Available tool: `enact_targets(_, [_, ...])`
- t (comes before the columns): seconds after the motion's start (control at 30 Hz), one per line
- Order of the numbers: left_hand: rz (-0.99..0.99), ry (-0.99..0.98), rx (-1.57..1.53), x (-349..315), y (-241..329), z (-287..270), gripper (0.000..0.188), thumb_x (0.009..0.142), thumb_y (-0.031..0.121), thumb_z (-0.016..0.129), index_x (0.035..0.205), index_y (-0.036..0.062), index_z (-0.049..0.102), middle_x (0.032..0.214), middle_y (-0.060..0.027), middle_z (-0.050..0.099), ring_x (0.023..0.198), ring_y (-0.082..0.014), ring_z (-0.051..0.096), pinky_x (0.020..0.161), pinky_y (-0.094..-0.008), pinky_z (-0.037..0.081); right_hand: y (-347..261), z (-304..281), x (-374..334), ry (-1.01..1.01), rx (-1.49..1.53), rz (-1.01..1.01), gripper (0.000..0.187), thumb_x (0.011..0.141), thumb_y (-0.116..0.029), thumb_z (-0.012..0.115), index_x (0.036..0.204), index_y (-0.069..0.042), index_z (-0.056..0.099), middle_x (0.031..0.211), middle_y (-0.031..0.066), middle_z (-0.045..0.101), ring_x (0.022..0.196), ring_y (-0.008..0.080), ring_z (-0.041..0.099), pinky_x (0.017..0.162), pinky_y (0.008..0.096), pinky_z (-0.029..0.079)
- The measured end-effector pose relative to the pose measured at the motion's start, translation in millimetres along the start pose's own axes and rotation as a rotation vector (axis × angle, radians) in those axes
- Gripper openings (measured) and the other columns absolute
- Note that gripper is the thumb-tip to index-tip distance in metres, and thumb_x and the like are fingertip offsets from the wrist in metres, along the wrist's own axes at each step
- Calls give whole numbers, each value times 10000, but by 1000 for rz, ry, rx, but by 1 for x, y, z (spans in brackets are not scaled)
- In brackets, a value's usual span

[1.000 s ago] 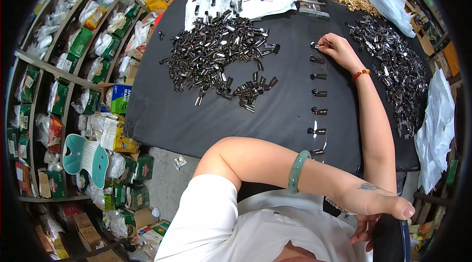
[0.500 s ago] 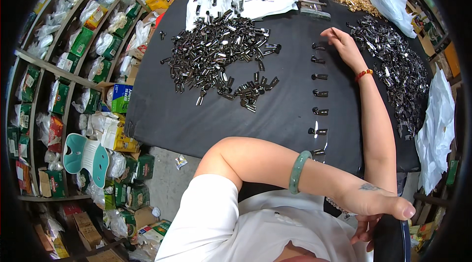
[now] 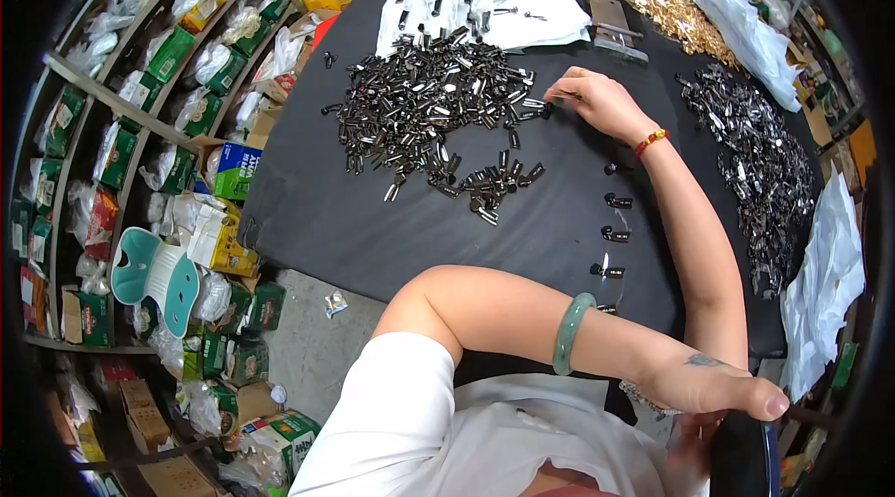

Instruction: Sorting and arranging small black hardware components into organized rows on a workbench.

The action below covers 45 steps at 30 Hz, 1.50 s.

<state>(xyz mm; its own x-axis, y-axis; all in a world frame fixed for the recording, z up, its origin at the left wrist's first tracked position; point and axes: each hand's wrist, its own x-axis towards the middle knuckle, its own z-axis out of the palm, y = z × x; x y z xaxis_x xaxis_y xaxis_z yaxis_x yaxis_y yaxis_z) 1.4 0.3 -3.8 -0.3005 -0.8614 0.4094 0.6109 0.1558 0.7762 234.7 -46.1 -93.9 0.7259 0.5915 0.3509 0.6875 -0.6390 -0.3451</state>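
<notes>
**Hand at the edge of a heap of metal parts**

A heap of small dark glossy metal clips [image 3: 433, 110] is shown upper centre on the black table [image 3: 308, 217]. Its right edge is touched by the right hand [image 3: 597, 101], fingers curled; a pinch cannot be confirmed. The pieces are judged light, stiff and slippery, best nipped singly by their sides. The left hand [image 3: 718, 390], lower right, is closed loosely.

1. My right hand [image 3: 597, 101] reaches across the desk [image 3: 317, 208] to the big pile of dark metal clips [image 3: 433, 110].
2. Bare desk lies along the near edge, left of the row of single clips [image 3: 615, 234].
3. A second clip heap [image 3: 760, 161] crowds the right edge.
</notes>
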Motion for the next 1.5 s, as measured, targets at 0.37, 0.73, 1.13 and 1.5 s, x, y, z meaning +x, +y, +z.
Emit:
enact_targets(0.37, [24, 113, -40, -1, 12, 3, 807, 736, 700, 317, 855, -28, 643, 671, -182, 594, 503, -223, 505, 455, -299, 463, -22, -11, 41, -421, 10, 173, 168, 770, -82, 591, 924, -140, 623, 819, 11, 590, 685, 188, 559, 615, 305, 436])
enact_targets(0.73, [-11, 8, -183, -2, 11, -6, 470, 915, 408, 331, 1001, -6, 535, 787, -95, 548, 581, -144, 502, 540, -237, 448, -11, -8, 31, -423, -30, 34, 206, 757, -100, 605, 949, -173, 619, 914, 29, 569, 782, 207, 588, 688, 330, 471])
enact_targets(1.13, [-18, 61, -36, 13, 21, -19, 716, 786, 645, 334, 804, -15, 612, 643, -153, 574, 477, -200, 496, 456, -277, 457, 7, -20, 14, -283, 138, 121, 132, 761, -17, 557, 887, -56, 550, 804, 43, 571, 682, 166, 572, 633, 283, 461])
enact_targets(1.5, [-19, 47, -67, 5, 23, -23, 751, 767, 659, 348, 803, -36, 633, 653, -178, 590, 481, -202, 486, 455, -306, 474, 68, -45, -28, 120, 372, 371, 87, 784, -91, 592, 785, -8, 617, 701, 43, 620, 599, 123, 543, 580, 243, 429])
